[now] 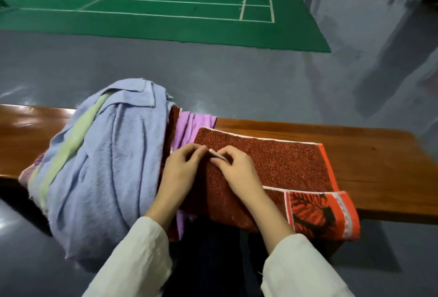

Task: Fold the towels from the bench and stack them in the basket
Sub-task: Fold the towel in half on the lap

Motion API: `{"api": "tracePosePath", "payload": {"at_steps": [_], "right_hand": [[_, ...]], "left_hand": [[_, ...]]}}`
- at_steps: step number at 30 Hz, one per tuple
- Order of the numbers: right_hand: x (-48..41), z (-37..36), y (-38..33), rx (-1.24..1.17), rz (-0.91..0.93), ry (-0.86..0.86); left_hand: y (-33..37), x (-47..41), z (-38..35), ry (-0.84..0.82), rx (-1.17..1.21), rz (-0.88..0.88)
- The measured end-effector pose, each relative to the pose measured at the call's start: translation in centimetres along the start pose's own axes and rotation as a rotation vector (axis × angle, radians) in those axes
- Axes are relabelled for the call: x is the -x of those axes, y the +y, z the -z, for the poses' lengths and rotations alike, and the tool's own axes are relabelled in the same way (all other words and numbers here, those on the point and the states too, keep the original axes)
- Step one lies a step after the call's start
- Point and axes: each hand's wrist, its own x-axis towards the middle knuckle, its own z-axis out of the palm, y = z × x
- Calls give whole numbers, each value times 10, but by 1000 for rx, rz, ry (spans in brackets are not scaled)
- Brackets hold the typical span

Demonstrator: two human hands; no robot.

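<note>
Gray floor (237, 78) spreads wide beyond the counter's far edge, up to a green court mat (142, 12). The glossy wooden counter (367, 154) runs left to right, with polished wood showing at its right end and far left. A heaped blue towel (106, 154) with a pale green stripe covers the left-middle and spills over the near edge. The red towel (284, 164), speckled rust with an orange leaf-printed border, lies flat to its right, border end hanging over the near edge. A purple towel (187, 128) is wedged between them. On the red towel's left part the left hand (180, 171) and right hand (239, 173) meet, fingers curled, both pinching a small pale fold of it.
</note>
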Motion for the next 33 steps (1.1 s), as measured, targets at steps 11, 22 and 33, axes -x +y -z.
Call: {"api": "tracePosePath", "payload": {"at_steps": [11,22,33], "right_hand": [[-42,-22,38,-149,-49,32],[-26,12,-13,-358,127,167],[42,61,-48,-326,202,218]], "left_hand": [[-23,-57,-18,-13,-313,317],[17,-43,-20,18,387,180],[78,37,-28,-75,601,49]]}}
